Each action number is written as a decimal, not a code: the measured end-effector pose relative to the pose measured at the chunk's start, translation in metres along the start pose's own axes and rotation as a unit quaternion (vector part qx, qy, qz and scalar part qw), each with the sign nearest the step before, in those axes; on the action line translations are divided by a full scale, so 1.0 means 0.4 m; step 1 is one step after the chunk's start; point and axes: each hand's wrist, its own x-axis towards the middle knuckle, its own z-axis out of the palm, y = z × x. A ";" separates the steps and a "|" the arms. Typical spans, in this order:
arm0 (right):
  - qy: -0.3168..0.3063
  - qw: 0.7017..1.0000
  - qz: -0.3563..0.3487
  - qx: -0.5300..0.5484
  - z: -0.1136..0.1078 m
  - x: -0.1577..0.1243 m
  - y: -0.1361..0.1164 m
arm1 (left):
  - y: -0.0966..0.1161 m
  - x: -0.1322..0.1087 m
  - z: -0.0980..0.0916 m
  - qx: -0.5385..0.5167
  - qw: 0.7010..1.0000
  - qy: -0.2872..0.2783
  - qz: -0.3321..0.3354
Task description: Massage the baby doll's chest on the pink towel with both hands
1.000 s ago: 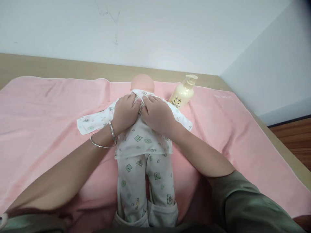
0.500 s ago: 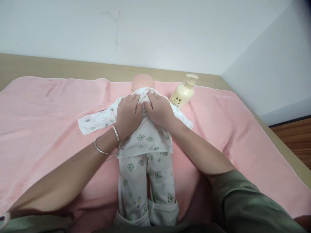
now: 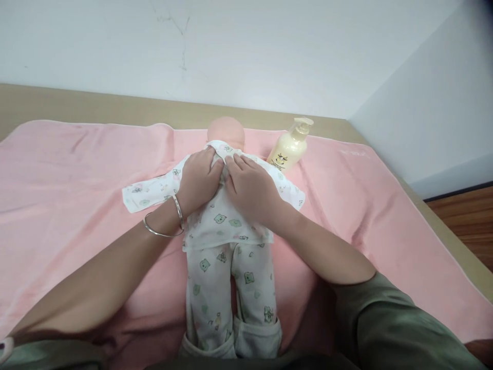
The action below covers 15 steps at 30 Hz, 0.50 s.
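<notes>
A baby doll (image 3: 227,132) lies face down on a pink towel (image 3: 69,169), dressed in a white printed top and trousers (image 3: 229,288). My left hand (image 3: 198,180), with bangles on its wrist, rests flat on the doll's upper back, fingers stretched toward the collar. My right hand (image 3: 252,187) lies flat beside it on the back, fingers spread, touching the left hand's fingers. Both palms press on the white top (image 3: 227,221). The doll's sleeves spread out to both sides.
A cream pump bottle (image 3: 288,146) stands on the towel just right of the doll's head. The towel covers a wooden-edged surface (image 3: 442,226) against a white wall. Wooden floor shows at the far right.
Both hands slid up toward the doll's neck, then came back down a little on the back. The doll and the bottle stayed in place.
</notes>
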 end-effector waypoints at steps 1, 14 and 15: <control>-0.008 1.000 0.004 0.013 -0.001 0.007 0.006 | 0.005 -0.005 0.000 0.014 1.000 -0.001 0.000; -0.037 0.999 -0.001 0.013 0.028 0.069 0.085 | 0.065 -0.051 -0.043 0.007 0.998 -0.056 0.020; -0.030 0.999 -0.020 0.005 0.026 0.056 0.072 | 0.056 -0.040 -0.045 -0.007 0.998 -0.061 0.008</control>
